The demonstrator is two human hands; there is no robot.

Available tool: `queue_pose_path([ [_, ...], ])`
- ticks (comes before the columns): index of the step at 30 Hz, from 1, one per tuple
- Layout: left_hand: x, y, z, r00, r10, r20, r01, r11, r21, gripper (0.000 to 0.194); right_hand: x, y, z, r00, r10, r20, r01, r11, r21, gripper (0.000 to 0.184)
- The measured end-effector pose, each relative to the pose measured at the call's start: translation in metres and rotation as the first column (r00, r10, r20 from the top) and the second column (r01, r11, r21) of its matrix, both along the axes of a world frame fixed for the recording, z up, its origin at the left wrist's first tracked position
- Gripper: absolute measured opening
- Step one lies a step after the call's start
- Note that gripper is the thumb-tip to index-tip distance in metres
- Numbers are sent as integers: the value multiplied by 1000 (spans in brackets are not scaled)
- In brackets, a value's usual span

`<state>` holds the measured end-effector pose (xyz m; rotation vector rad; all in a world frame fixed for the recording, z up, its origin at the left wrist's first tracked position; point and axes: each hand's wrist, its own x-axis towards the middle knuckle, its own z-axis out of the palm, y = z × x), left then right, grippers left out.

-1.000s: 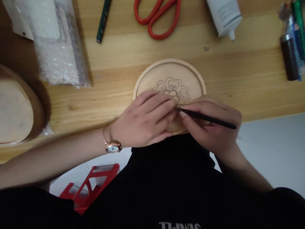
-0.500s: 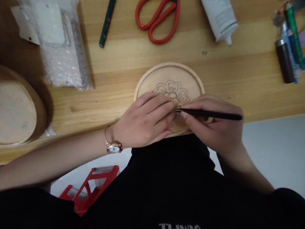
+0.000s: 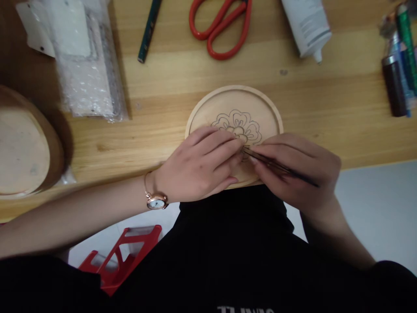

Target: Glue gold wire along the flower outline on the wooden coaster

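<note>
- Black-brown, slender tweezers have just turned in the right hand: a moment ago they showed as one solid dark bar pointing nearly straight out sideways; now their two narrow arms show, and the rear end slants down toward the person's body.
- Their tips have barely shifted against the flower, so this looks like a change of angle rather than a move to another spot.
- The right grip is closed on the tweezers, thumb and fingers pinching them near the tips, just above the lower part of the round, pale wooden tray with a raised rim.
- The left hand lies over the tray's lower left side, palm down, fingers bent and fingertips beside the tweezer tips; whether it pinches anything small cannot be told, as its own fingers hide the spot.
- The tray lies under both hands at the near edge of the light wooden surface, its dark-outlined flower drawing partly covered by the left fingers, upper petals in view.
- Red-handled scissors lie beyond it, well apart from both hands.
</note>
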<state>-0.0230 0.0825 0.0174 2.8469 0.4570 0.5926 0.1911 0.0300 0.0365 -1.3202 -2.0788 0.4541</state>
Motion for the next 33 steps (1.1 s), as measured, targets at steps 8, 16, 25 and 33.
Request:
queue_pose_path([
  [8, -1, 0, -2, 1000, -9, 3, 9, 1000, 4, 37, -1, -2, -1, 1000, -11, 22, 11, 1000, 14, 22],
  [16, -2, 0, -1, 1000, 1, -6, -1, 1000, -11, 35, -1, -1, -2, 1000, -21, -9, 22, 999, 27, 20],
  [25, -2, -1, -1, 1000, -4, 3, 4, 996, -86, 32, 0, 0, 0, 1000, -6, 28, 6, 1000, 6, 21],
  [33, -1, 0, -1, 1000, -3, -2, 3, 999, -43, 34, -1, 0, 1, 999, 1, 50, -2, 1000, 17, 17],
])
